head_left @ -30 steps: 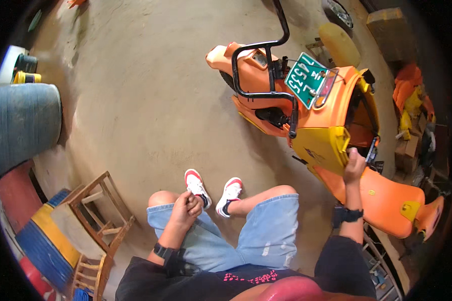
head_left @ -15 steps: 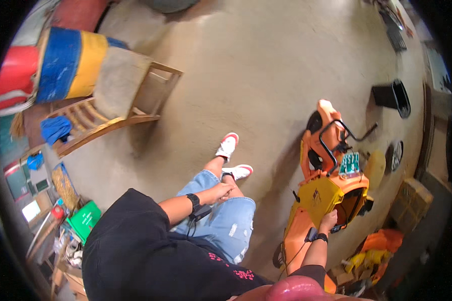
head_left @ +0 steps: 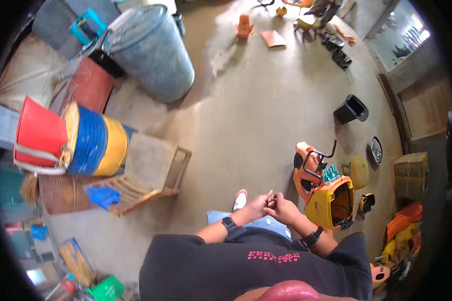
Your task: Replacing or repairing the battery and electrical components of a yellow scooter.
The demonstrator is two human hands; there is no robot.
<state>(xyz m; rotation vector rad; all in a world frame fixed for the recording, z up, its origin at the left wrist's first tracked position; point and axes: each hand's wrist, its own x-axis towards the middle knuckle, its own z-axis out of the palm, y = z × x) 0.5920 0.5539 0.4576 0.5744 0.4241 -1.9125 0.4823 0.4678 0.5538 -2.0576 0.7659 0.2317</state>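
Note:
My left hand (head_left: pixel 259 206) and my right hand (head_left: pixel 284 210) meet in front of my waist, fingers curled and touching each other. Whatever lies between the fingertips, if anything, is too small to make out. Both wrists wear dark straps with small devices. To the right of my right hand stands an orange and yellow scooter-like vehicle (head_left: pixel 316 203), apart from both hands. It has a black bent handlebar (head_left: pixel 320 154), a green plate (head_left: pixel 330 173) and an open yellow box-shaped part.
On the left are a wooden chair (head_left: pixel 148 163), a blue and yellow drum (head_left: pixel 99 143), a red bucket (head_left: pixel 40 133) and a large grey barrel (head_left: pixel 155 55). On the right stand a black bin (head_left: pixel 350 109), a round dish (head_left: pixel 374 150) and a taped carton (head_left: pixel 411 175).
My right hand has left the yellow part of the vehicle and joined my left hand at my waist. My left hand has moved right from near my knee. The view has shifted.

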